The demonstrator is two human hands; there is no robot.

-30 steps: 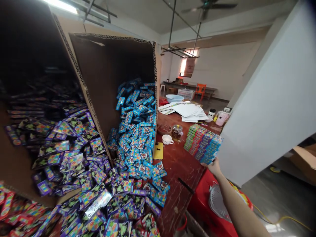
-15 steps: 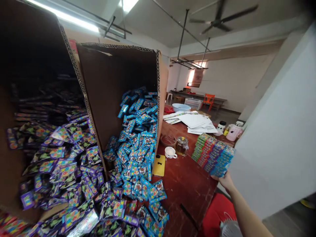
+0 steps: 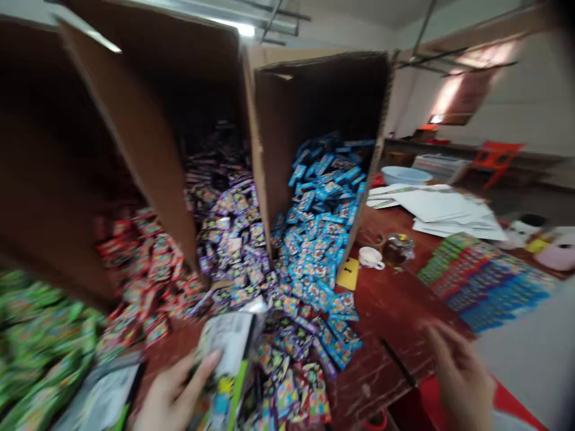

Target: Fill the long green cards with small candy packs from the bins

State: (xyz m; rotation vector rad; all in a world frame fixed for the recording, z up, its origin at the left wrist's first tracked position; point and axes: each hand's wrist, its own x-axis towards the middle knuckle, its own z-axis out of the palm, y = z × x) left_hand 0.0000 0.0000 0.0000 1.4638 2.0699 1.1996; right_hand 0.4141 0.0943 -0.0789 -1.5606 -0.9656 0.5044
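Note:
My left hand (image 3: 177,392) is closed on a clear-and-white printed pouch (image 3: 229,353) at the bottom centre-left, its thumb across the front. At the lower right, my right hand (image 3: 460,377) is blurred, with fingers apart and nothing in them, above the red table's (image 3: 381,353) edge. Beyond it stands a block of stacked packets (image 3: 489,281) in green, red, purple and blue rows. Purple packets (image 3: 233,239) and blue packets (image 3: 318,221) spill from cardboard boxes in front of me. A similar pouch (image 3: 105,395) lies left of my left hand.
Red packets (image 3: 157,269) and green packets (image 3: 40,341) lie at the left. A cup (image 3: 371,258), a glass teapot (image 3: 399,248), a yellow phone (image 3: 348,274) and white sheets (image 3: 449,206) are on the table. Behind are a blue basin (image 3: 406,175) and an orange chair (image 3: 496,158).
The view has swung left and down. My right hand has left the stacked packets. My left hand has come into view holding a pouch, and red and green packets now show.

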